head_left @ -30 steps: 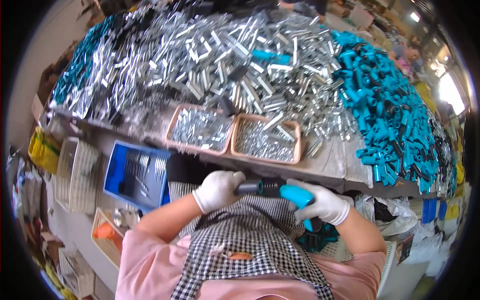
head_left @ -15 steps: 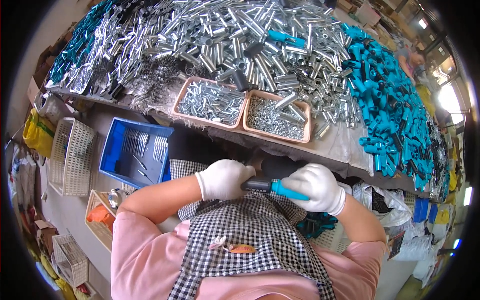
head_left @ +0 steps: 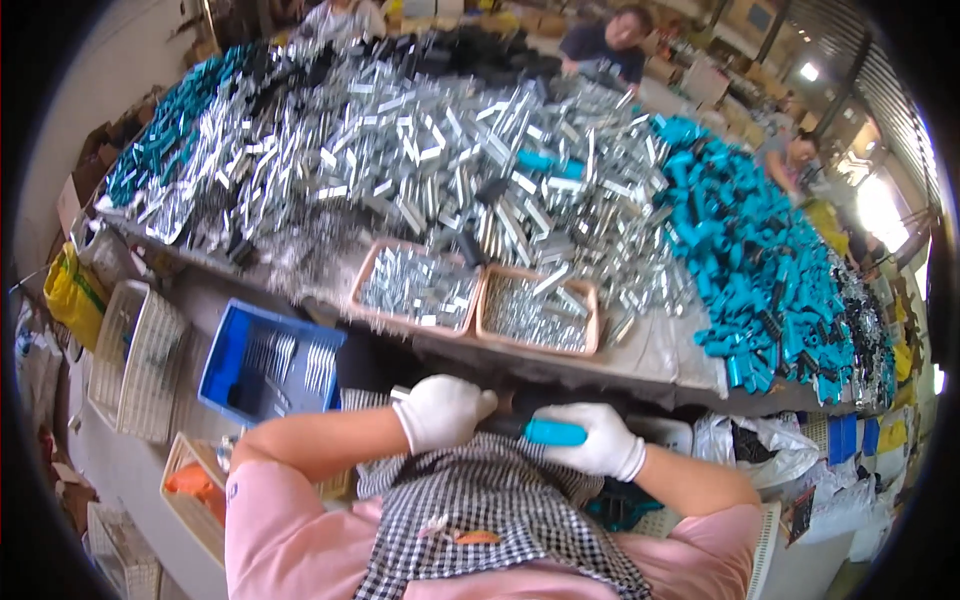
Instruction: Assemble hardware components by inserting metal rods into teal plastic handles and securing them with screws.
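My right hand [head_left: 604, 443], in a white glove, is closed around a teal handle [head_left: 555, 432] with a dark section on its left side. Level with it, my left hand [head_left: 445, 412], gloved too, curls its fingers around a thin silver rod [head_left: 401, 394]. One end of that rod pokes out on the left of the hand; the rest is hidden by the fingers. Both hands are in front of my checked apron [head_left: 460, 500], below the table edge. Motion blur smears the gap between them, so I cannot tell whether the rod and the handle touch.
Heaped on the table are silver metal tubes [head_left: 400, 150] and teal handles [head_left: 740, 250]. Two pink trays, a left one [head_left: 405, 322] and a right one [head_left: 535, 348], hold small metal parts at its near edge. A blue crate [head_left: 222, 350] stands lower left. Co-workers [head_left: 610, 45] are beyond the table.
The view has tilted up, bringing people beyond the table into sight. A silver rod end now shows left of my left hand. The dark section between my hands is less visible.
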Demonstrator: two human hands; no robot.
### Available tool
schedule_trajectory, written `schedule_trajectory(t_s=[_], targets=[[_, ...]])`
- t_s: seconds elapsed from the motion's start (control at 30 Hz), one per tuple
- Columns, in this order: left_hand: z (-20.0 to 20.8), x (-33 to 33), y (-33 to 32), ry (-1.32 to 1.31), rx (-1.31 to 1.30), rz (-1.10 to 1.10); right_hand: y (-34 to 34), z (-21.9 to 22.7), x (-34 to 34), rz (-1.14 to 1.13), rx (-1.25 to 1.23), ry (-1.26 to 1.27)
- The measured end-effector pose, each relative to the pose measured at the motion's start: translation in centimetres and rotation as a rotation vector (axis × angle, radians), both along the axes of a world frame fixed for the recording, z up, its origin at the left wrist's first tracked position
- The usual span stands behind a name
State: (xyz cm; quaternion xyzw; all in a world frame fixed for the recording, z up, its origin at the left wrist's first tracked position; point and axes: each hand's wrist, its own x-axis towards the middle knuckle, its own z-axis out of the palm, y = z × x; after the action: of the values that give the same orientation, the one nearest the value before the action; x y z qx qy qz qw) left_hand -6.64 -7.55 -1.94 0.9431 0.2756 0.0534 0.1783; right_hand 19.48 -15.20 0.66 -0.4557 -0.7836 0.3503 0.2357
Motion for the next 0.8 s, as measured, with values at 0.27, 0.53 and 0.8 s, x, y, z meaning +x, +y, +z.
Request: schedule_trajectory(t_s=[0.27, 0.53, 0.8], targets=[[1.9, -0.1, 1.7, 0.104, 0.079, -0.015, 1.1, 1.8, -0.2, -0.014, -0.503, 0.177], [1.0, 0.1, 2.6, 0.147, -0.344, -0.15, 1.6, 2.7, -0.7, 0.343, 0.391, -0.353], [-1.9, -0.1, 3.0, 0.245, -1.232, -0.319, 1.9, 3.9, -0.7, 0.621, 0.841, -0.403]])
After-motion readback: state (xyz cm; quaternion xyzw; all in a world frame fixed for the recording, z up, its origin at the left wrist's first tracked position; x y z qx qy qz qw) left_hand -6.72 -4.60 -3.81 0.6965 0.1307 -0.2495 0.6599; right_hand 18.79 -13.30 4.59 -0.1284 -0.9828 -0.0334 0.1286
